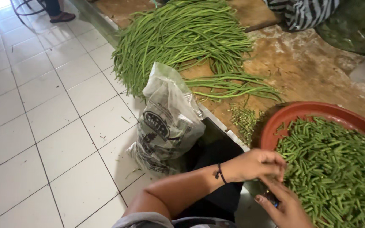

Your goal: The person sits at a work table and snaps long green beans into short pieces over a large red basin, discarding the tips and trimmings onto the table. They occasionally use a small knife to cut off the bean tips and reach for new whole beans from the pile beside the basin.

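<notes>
Right — both hands meet at the near rim of the round red plastic basin (317, 110), which is heaped with short-cut green bean pieces (339, 169). Left hand (256, 164) has fingers curled, pinching at something small by the rim; what exactly is hidden. Right hand (286, 207) sits just below it, palm up, fingers loosely bent; a dark object shows under it, can't tell if it's gripped. Step looks like sorting or trimming cut pieces. Uncut long green beans (182, 38) lie piled on the worn brown table (317, 71), well apart. A few loose stalks (233, 86) lie nearer. Printed plastic bag (165, 122) stands on the white tiled floor (43, 126).
</notes>
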Action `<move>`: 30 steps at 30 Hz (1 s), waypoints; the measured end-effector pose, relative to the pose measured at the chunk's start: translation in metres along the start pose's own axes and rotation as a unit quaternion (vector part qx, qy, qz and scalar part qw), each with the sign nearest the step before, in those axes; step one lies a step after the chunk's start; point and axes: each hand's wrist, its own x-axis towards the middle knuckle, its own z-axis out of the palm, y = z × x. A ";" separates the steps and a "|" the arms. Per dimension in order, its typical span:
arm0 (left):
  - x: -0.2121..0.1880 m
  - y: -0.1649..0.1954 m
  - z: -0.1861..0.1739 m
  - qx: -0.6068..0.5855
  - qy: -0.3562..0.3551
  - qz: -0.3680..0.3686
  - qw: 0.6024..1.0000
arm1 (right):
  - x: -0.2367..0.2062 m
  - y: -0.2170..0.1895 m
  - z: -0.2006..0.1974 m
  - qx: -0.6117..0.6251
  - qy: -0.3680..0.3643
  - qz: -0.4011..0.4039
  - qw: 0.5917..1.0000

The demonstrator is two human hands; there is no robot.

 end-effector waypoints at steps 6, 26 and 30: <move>-0.016 0.036 -0.042 -0.137 0.195 0.033 0.971 | 0.029 0.008 -0.013 0.214 0.009 0.157 0.964; -0.002 0.051 -0.082 0.244 0.249 0.071 0.935 | 0.155 -0.044 -0.022 0.084 -0.040 0.216 0.972; 0.004 0.054 -0.088 0.248 0.250 0.058 0.934 | 0.166 -0.045 -0.019 0.064 -0.023 0.208 0.976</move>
